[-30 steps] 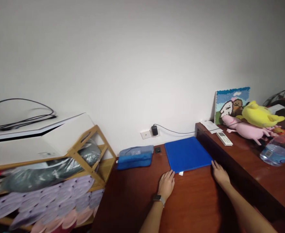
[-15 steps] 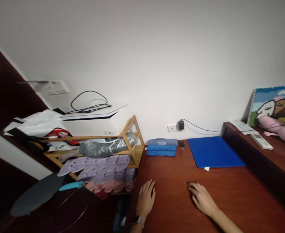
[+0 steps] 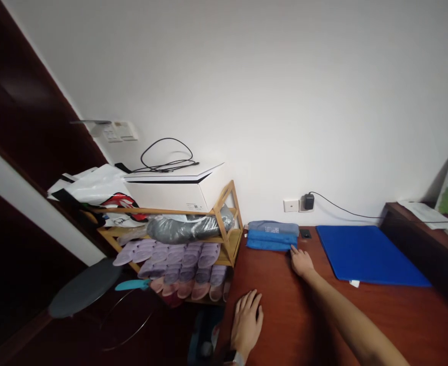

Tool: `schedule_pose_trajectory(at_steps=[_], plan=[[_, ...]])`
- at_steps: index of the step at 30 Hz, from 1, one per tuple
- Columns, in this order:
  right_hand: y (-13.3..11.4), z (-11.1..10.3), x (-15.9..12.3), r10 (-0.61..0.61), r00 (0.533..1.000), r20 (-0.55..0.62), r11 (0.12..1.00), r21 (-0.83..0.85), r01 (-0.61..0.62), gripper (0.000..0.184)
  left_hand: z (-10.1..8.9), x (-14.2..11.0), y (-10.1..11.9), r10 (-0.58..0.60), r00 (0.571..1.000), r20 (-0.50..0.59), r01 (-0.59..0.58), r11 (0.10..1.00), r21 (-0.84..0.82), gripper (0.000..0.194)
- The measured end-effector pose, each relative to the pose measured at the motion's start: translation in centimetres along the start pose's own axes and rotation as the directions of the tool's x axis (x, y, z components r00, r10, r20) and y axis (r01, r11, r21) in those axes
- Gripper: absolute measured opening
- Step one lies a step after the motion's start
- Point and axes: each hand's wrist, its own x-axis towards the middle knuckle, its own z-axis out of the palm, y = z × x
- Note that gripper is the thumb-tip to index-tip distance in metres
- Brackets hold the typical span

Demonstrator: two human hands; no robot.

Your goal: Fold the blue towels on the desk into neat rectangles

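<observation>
My left hand point(image 3: 247, 320) lies flat on the red-brown desk top, palm down with its fingers stretched out, and a watch point(image 3: 234, 357) shows at its wrist. My right hand point(image 3: 302, 261) reaches forward, its fingers apart and partly bent. Its fingertips are at the front right corner of a folded blue cloth point(image 3: 270, 240); whether they press on it I cannot tell. Right behind that cloth, against the wall, lies a grey-blue folded cloth point(image 3: 260, 225) with white lettering.
A blue mat point(image 3: 370, 254) with a white tag lies to the right. At the left a wooden rack point(image 3: 229, 236) holds slippers point(image 3: 170, 254) and a white box point(image 3: 170, 192). A black plug point(image 3: 308, 202) sits in the wall socket, its cord running right. A grey round seat point(image 3: 86, 287) stands lower left.
My right hand has moved forward from the desk's middle to the blue cloth's corner. The left hand stays flat on the desk. The view has turned left.
</observation>
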Motion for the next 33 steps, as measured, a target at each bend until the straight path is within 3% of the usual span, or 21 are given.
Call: schedule_pose_trajectory(at_steps=[3,6,8,11,14,17,19,23,25,28,30,33], plan=[[-0.6,-3.0,-1.0,-0.026,0.999,-0.046,1.000,-0.005,0.026,0.057,-0.1,0.2,0.1,0.011,1.000,-0.005,-0.011,1.000,-0.002,0.047],[-1.9,-9.3,-2.5,-0.103,0.977,-0.186,0.994,0.026,0.110,0.053,-0.5,0.3,0.3,0.027,0.999,-0.020,-0.027,0.999,-0.017,0.046],[-2.9,-14.9,-4.1,-0.170,0.922,-0.349,0.976,0.069,0.206,0.052,-0.8,0.2,0.4,0.028,0.999,-0.032,-0.029,0.999,-0.040,0.044],[-4.1,-23.1,-7.6,-0.216,0.800,-0.560,0.932,0.125,0.339,0.050,-1.5,0.0,1.1,-0.008,0.997,-0.076,-0.002,0.992,-0.128,0.037],[-4.6,-29.4,-11.7,-0.238,0.731,-0.640,0.896,0.147,0.420,0.045,-3.4,0.5,3.8,-0.065,0.979,-0.191,0.005,0.954,-0.300,0.036],[-4.6,-33.5,-16.1,-0.255,0.685,-0.683,0.881,0.127,0.455,0.042,-7.3,2.5,8.7,-0.112,0.937,-0.330,-0.048,0.897,-0.440,0.059],[-4.4,-35.6,-19.1,-0.279,0.641,-0.715,0.876,0.084,0.475,0.042,-10.6,4.2,12.5,-0.110,0.900,-0.421,-0.120,0.867,-0.483,0.072],[-2.4,-38.7,-24.6,-0.311,0.557,-0.770,0.893,-0.036,0.448,0.039,-17.4,5.5,18.4,-0.109,0.840,-0.531,-0.269,0.766,-0.583,0.046],[-0.4,-39.6,-26.4,-0.273,0.544,-0.793,0.918,-0.046,0.393,0.039,-20.3,4.9,20.4,-0.131,0.831,-0.541,-0.309,0.700,-0.644,0.039],[3.0,-39.9,-28.0,-0.150,0.578,-0.802,0.966,0.006,0.259,0.038,-24.2,3.6,22.5,-0.183,0.832,-0.523,-0.340,0.577,-0.742,0.039],[4.5,-39.4,-29.0,-0.079,0.618,-0.782,0.990,0.011,0.141,0.037,-26.3,3.1,23.7,-0.170,0.855,-0.490,-0.357,0.493,-0.793,0.036],[4.2,-37.6,-31.5,-0.087,0.655,-0.750,0.996,-0.051,0.074,0.042,-28.3,3.0,25.4,-0.126,0.895,-0.428,-0.323,0.477,-0.817,0.029]])
